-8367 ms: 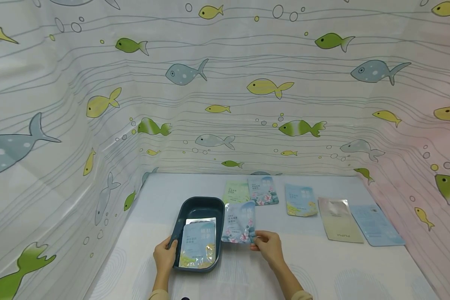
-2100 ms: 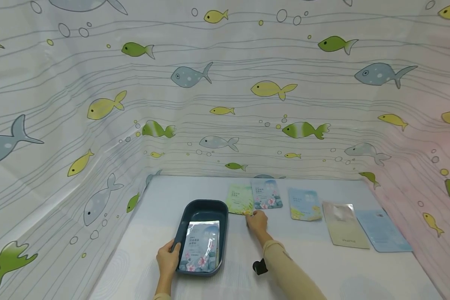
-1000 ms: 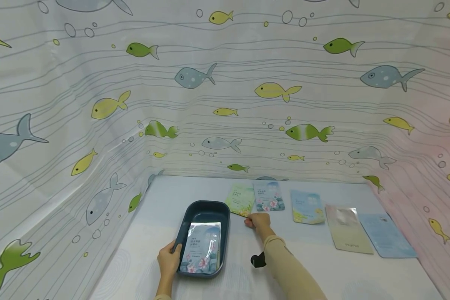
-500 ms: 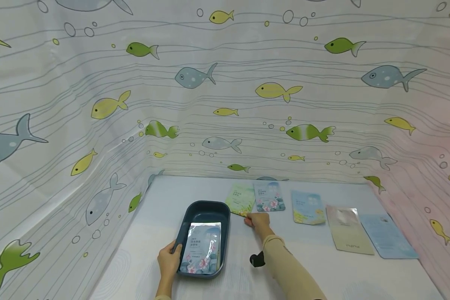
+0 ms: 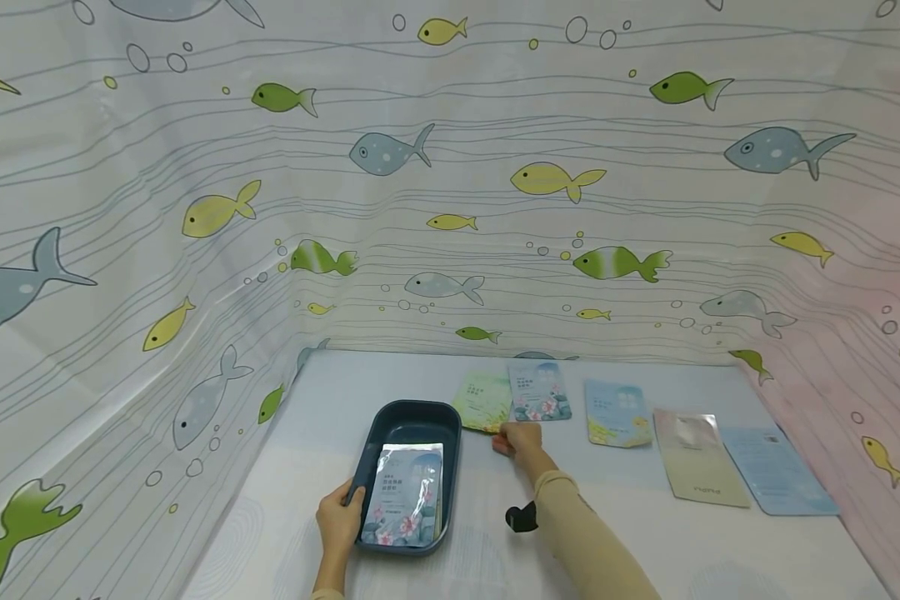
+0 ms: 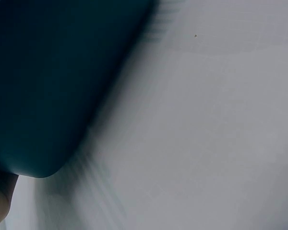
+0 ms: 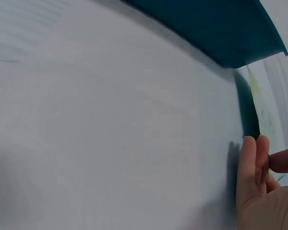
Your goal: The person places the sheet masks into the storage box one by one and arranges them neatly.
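Note:
My left hand [image 5: 337, 521] grips the left wall of a dark blue tray [image 5: 369, 442]. In it lies a flat stack of face mask packets, topped by a blue one with pink flowers [image 5: 402, 500]. The stack's lower layers are mostly hidden. Behind the tray's right side, my right hand [image 5: 522, 442] pinches the lower right corner of a green face mask packet [image 5: 482, 400] between thumb and fingers. In the right wrist view, the green packet's near edge [image 7: 256, 103] stands off the table, with a dark shadow under it. The left wrist view shows mostly the tray's outside [image 6: 48, 96].
Right of the green packet lies another flowered packet [image 5: 540, 392]. Further right are a blue-yellow packet [image 5: 617, 414], a beige packet [image 5: 699, 462] and a plain blue packet [image 5: 780, 475]. Fish-printed sheeting [image 5: 540, 267] walls in the white table [image 5: 615, 533].
The flowered packet once pinched by my right hand beside the tray now tops the stack inside. My right hand has moved to the green packet, whose near edge has lifted. My left hand stays.

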`<state>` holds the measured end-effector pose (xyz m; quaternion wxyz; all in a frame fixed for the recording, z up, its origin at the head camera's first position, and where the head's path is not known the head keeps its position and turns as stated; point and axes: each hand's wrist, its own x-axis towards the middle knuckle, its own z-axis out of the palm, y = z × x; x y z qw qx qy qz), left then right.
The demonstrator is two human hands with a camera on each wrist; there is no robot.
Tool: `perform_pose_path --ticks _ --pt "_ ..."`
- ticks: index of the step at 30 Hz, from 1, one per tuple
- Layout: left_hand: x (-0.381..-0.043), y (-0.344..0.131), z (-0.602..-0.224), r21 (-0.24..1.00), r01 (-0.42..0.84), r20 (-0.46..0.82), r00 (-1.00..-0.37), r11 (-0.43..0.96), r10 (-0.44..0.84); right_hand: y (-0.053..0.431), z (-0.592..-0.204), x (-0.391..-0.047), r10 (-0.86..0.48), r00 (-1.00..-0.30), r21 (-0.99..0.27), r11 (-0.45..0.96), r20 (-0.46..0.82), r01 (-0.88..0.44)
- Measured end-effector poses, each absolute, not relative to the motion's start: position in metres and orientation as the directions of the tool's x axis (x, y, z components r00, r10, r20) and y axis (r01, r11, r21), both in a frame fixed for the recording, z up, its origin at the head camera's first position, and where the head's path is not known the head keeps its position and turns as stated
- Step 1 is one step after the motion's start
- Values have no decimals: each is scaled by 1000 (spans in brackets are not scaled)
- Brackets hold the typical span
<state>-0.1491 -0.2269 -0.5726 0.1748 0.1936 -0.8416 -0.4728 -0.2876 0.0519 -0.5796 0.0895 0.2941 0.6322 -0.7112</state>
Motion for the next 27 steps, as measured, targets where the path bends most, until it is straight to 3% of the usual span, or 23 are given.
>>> perform_pose_path --ticks 6,12,27 --pt "-149 -227 -571 863 -168 103 -864 477 -492 57 -581 -284 263 -829 -860 -10 -494 510" --pt "-149 -227 -571 864 -169 101 -866 475 -491 65 -585 -277 210 -889 -890 130 -406 437" --pt "-149 -227 -571 868 -170 94 -867 467 -490 91 -587 -245 116 -929 -922 130 -351 365"
